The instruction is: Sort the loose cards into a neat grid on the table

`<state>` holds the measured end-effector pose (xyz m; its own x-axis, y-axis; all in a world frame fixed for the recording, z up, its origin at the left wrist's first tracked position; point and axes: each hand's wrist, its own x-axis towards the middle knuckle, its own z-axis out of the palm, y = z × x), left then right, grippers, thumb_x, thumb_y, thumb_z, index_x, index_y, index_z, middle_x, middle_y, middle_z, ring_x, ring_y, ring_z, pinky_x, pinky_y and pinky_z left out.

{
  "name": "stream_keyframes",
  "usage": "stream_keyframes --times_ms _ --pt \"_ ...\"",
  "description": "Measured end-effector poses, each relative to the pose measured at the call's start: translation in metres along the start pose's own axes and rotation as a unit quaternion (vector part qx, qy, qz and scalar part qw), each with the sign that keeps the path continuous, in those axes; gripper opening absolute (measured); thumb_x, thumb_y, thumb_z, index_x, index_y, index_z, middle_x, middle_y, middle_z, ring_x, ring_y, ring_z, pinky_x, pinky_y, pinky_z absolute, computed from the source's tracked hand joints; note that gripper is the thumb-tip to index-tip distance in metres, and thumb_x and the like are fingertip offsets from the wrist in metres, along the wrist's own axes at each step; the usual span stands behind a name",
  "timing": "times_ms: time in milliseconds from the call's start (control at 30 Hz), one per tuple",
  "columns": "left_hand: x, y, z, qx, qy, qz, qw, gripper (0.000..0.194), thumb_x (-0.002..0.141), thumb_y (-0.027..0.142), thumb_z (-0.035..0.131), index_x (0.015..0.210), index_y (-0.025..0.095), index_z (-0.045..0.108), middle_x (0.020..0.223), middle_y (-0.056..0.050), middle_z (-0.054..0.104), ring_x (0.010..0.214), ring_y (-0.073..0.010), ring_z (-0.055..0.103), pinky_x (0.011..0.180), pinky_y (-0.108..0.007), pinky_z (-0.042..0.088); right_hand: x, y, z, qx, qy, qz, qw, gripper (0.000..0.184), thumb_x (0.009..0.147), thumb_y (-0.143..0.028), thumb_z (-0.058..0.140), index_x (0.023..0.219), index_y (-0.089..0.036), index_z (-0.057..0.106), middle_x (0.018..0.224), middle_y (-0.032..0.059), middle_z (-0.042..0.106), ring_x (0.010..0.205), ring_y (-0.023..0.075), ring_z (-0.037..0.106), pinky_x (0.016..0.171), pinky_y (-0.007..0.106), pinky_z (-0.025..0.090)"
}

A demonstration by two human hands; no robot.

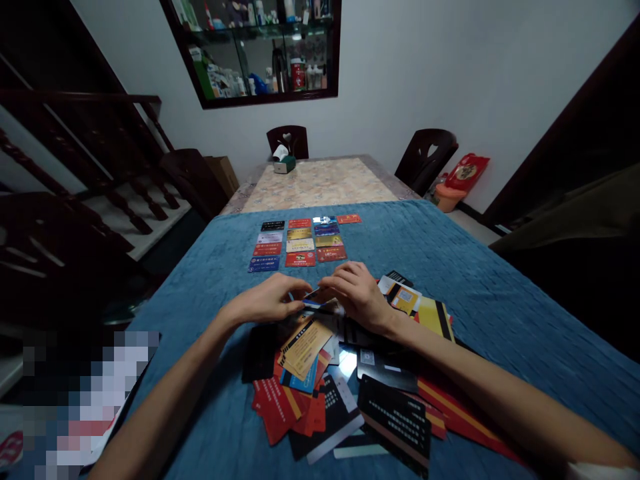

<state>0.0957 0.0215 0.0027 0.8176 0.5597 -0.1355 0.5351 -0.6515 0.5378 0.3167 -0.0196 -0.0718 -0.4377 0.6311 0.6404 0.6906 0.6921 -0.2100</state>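
Both hands meet above a loose heap of plastic cards on a blue cloth. My left hand (270, 298) pinches the left end of a card (314, 305) with a blue and white edge. From the other side, my right hand (357, 297) has its curled fingers on the same card or one lying against it; its thumb is hidden. Just below them lie yellowish cards (306, 348), red cards (281, 408) and a black card (397, 421) with pale print. Under and beside my right forearm are a yellow card (434, 316) and a white-and-yellow card (400, 293).
Beyond my hands, several cards stand in neat columns, among them a blue card (264, 264) and a red card (349, 219). A tissue box (285, 164) sits on the patterned far tabletop (325, 180). Dark chairs (427, 157) surround the table. A blurred patch covers something at lower left.
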Motion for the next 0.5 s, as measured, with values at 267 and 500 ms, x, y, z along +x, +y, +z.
stream_keyframes --times_ms 267,500 --pt "0.004 0.007 0.008 -0.040 0.040 -0.003 0.998 0.021 0.083 0.029 0.058 0.091 0.012 0.067 0.081 -0.004 0.068 0.073 -0.0146 0.057 0.069 -0.026 0.043 0.000 -0.005 0.002 -0.019 0.011 -0.039 0.999 0.029 0.101 -0.023 0.041 0.113 -0.022 0.067 0.087 0.0060 0.071 0.094 0.0219 0.053 0.087 0.039 0.035" --pt "0.005 -0.002 0.013 0.012 0.039 -0.018 0.999 0.009 0.078 0.018 0.052 0.077 0.014 0.060 0.070 0.001 0.058 0.065 -0.0121 0.050 0.061 -0.024 0.035 -0.003 -0.003 0.010 -0.031 -0.007 -0.035 0.999 0.026 0.100 -0.022 0.042 0.114 -0.018 0.065 0.086 0.0072 0.070 0.092 0.0224 0.053 0.083 0.038 0.035"
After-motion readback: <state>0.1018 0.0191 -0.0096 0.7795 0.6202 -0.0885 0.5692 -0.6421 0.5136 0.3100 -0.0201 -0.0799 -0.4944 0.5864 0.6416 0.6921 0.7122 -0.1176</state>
